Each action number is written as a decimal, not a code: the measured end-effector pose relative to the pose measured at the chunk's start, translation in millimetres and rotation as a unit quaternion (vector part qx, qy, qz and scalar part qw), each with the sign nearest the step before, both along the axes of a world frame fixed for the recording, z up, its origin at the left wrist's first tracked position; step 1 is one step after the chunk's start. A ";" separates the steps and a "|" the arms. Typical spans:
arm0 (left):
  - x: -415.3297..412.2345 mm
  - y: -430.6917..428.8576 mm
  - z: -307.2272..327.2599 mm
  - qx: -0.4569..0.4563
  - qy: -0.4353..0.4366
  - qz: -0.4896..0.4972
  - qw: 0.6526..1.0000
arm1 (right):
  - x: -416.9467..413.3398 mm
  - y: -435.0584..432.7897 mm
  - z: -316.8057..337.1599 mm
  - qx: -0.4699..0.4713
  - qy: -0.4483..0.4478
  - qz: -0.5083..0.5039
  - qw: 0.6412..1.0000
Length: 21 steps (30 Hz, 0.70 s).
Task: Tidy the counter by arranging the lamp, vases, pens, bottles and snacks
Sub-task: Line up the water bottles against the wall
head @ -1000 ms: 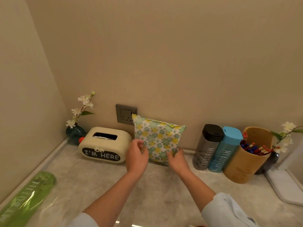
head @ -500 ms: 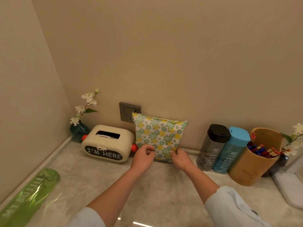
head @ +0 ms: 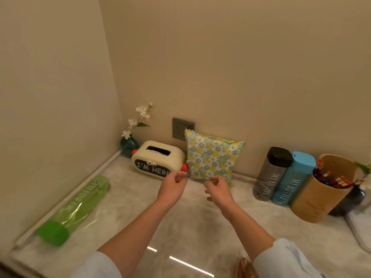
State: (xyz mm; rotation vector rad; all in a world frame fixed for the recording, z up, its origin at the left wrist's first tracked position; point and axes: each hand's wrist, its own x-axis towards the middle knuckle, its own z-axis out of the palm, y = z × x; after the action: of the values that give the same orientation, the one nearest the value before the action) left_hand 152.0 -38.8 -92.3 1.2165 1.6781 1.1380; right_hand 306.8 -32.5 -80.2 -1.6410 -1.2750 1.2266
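A floral snack pouch (head: 211,157) stands upright against the back wall. My left hand (head: 173,187) and my right hand (head: 217,190) hover just in front of its lower edge with fingers loosely curled and holding nothing. A green bottle (head: 74,209) lies on its side along the left wall. A grey bottle (head: 271,173) and a blue bottle (head: 293,179) stand together at the right, next to a tan holder (head: 321,195) full of pens (head: 331,180). A teal vase (head: 128,144) with white flowers sits in the corner. A dark vase (head: 349,199) is partly hidden behind the holder.
A cream tissue box (head: 158,159) reading "I'M HERE" sits between the teal vase and the pouch. A grey wall socket (head: 180,127) is behind the pouch's top corner. A white flat object (head: 361,227) is cut off at the right edge. The counter (head: 190,223) is pale marble.
Both hands have let go of the pouch's lower edge and drawn back a little toward me. The pouch stays leaning on the wall. The view has shifted left.
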 end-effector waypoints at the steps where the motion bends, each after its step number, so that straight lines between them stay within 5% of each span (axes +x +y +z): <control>1: -9.9 -9.4 -0.3 0.003 -0.005 0.020 1.000 | -10.7 -8.6 -0.1 -0.008 0.017 0.020 1.000; 12: -140.8 -97.0 -8.2 0.026 0.049 0.123 0.991 | -144.1 -68.2 -27.6 -0.031 0.046 0.127 0.990; 17: -209.3 -118.0 -11.7 0.031 0.308 0.134 0.941 | -205.1 -65.2 -28.2 -0.012 0.036 0.129 0.991; 21: -250.1 -123.0 -25.7 -0.061 0.451 0.073 0.888 | -252.5 -60.3 -28.1 0.022 0.019 0.122 0.992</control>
State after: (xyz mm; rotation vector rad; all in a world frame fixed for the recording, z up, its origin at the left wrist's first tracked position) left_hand -98.0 -161.7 -118.1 1.6966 2.5041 0.5175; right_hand 54.3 -92.8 -108.4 -1.4563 -1.5009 1.3570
